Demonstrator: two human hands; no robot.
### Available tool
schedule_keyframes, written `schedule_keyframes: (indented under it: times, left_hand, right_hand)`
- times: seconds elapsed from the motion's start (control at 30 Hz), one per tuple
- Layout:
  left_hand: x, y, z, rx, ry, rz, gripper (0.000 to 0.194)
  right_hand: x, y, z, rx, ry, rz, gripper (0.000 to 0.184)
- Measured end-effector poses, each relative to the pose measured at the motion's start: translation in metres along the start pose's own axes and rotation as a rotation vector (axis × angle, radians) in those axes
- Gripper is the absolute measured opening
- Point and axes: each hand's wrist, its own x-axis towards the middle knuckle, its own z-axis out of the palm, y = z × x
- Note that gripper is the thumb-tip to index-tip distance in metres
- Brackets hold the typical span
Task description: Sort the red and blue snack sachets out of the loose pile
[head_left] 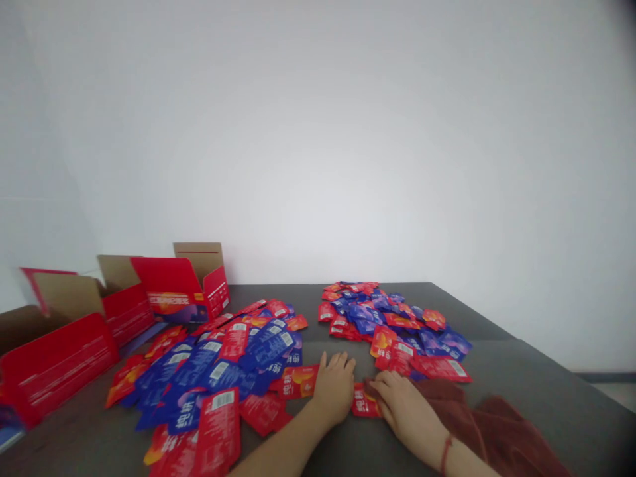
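On the desk (497, 391) we have a heap of foil sachets (213, 371). To its left we see open cardboard cartons (124, 305) standing in a row. To its right lies a second heap (392, 324), and further right, nearer us, a crumpled cloth (477, 424).

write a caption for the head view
Left hand and right hand at a red sachet, between heaps of red and blue sachets

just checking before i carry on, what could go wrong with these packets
The red packet between the left hand and right hand could end up in the wrong pile, since the left pile and right pile lie close together. The cloth beside the right hand might snag packets and drag them.
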Motion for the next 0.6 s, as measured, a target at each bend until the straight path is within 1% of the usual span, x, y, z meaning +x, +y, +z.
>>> schedule_keyframes:
  times: [0.1, 0.17, 0.23, 0.3, 0.37, 0.47, 0.53, 0.6]
  left_hand:
    - [0.0, -0.003, 0.001, -0.008, -0.001, -0.008, 0.043]
    - [0.0, -0.004, 0.003, -0.012, -0.002, -0.014, 0.043]
    - [0.001, -0.003, 0.005, -0.011, 0.004, -0.015, 0.044]
    - [0.002, -0.002, 0.006, 0.01, 0.015, -0.011, 0.043]
    - [0.003, -0.002, 0.005, 0.039, 0.024, -0.004, 0.042]
    - [0.003, -0.003, 0.002, 0.054, 0.022, 0.008, 0.041]
    - [0.003, -0.006, 0.001, 0.053, 0.02, 0.017, 0.041]
    - [0.005, -0.008, 0.001, 0.058, 0.019, 0.027, 0.042]
  right_hand:
    - [-0.01, 0.02, 0.011, -0.046, 0.061, 0.025, 0.031]
    - [-0.012, 0.025, 0.021, -0.131, 0.097, 0.031, 0.032]
    - [-0.006, 0.02, 0.028, -0.209, 0.107, 0.039, 0.033]
    - [0.004, 0.006, 0.029, -0.244, 0.086, 0.041, 0.035]
    - [0.013, -0.013, 0.024, -0.237, 0.035, 0.034, 0.036]
    - [0.017, -0.033, 0.006, -0.188, -0.033, 0.012, 0.033]
    - [0.011, -0.034, -0.006, -0.1, -0.058, -0.047, 0.032]
    - [0.001, -0.028, -0.017, -0.051, -0.057, -0.057, 0.031]
